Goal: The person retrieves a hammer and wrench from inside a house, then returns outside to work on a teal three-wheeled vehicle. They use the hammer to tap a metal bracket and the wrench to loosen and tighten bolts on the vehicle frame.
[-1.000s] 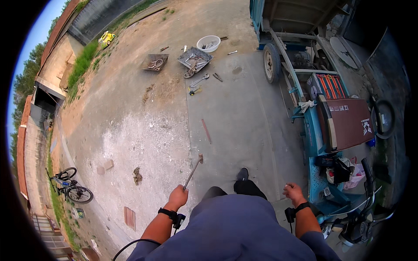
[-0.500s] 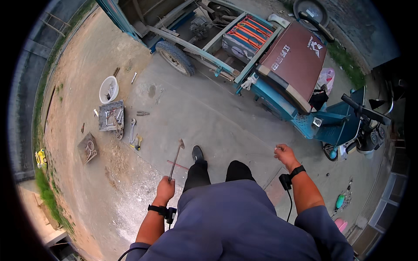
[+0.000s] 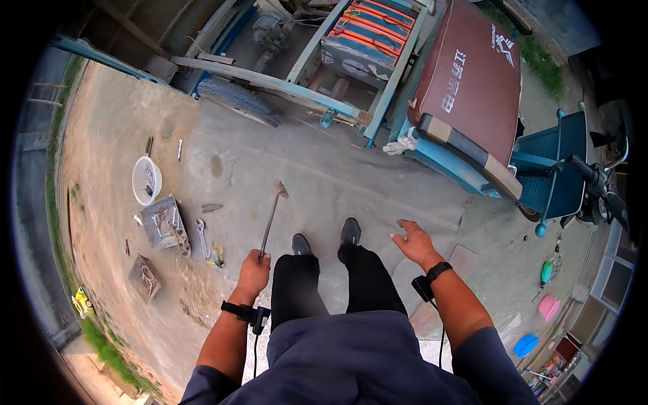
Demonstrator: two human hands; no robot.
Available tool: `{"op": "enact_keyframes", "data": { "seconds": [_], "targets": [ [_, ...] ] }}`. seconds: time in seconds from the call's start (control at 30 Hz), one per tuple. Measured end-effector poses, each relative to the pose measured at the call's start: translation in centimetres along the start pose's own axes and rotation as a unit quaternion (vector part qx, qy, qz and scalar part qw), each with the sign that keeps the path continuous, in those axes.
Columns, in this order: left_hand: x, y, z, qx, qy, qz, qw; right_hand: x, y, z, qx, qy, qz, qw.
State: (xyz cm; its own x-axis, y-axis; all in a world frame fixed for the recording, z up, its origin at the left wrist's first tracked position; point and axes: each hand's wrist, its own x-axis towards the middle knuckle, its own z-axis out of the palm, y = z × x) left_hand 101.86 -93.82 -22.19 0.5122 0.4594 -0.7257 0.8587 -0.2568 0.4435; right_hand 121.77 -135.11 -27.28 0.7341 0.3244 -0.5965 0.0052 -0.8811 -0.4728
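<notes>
My left hand (image 3: 254,273) grips a long-handled hammer (image 3: 279,191), its rusty head held out beyond my shoes. My right hand (image 3: 413,239) is open, fingers apart, holding nothing, short of the blue cargo tricycle (image 3: 395,172) ahead of me. On the ground to the left lie a metal tray of tools (image 3: 160,221), a white basin with tools (image 3: 146,172), a large wrench (image 3: 201,236), pliers (image 3: 211,206) and a rusty tray with rings (image 3: 144,277).
The tricycle's seat (image 3: 466,81), battery pack (image 3: 368,30) and rear wheel (image 3: 236,98) span the top of the view. To the right are a pink basin (image 3: 549,307) and a blue basin (image 3: 526,345). A yellow toy car (image 3: 82,302) lies at far left.
My view has swung right to face the tricycle, which now fills the top; the tools have shifted leftward in view. My right hand's fingers have spread. The hammer stays in my left hand.
</notes>
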Motion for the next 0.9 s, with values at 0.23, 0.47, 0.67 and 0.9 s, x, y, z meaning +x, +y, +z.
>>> {"op": "enact_keyframes", "data": {
  "seconds": [0.23, 0.47, 0.67, 0.9],
  "targets": [
    [15.1, -0.6, 3.5, -0.039, 0.015, 0.088, 0.995, 17.3, -8.8, 5.7, -0.041, 0.058, -0.103, 0.992],
    [26.4, 0.1, 7.9, -0.112, 0.005, 0.111, 0.987, 34.4, -11.6, 10.7, -0.129, 0.178, -0.113, 0.969],
    [31.9, -1.6, 9.8, -0.136, 0.012, 0.149, 0.979, 43.4, -10.2, 12.7, -0.223, 0.290, -0.118, 0.923],
    [35.6, -2.1, 9.9, -0.144, 0.034, 0.205, 0.967, 49.6, -9.2, 11.9, -0.171, 0.374, -0.147, 0.900]
  ]
}}
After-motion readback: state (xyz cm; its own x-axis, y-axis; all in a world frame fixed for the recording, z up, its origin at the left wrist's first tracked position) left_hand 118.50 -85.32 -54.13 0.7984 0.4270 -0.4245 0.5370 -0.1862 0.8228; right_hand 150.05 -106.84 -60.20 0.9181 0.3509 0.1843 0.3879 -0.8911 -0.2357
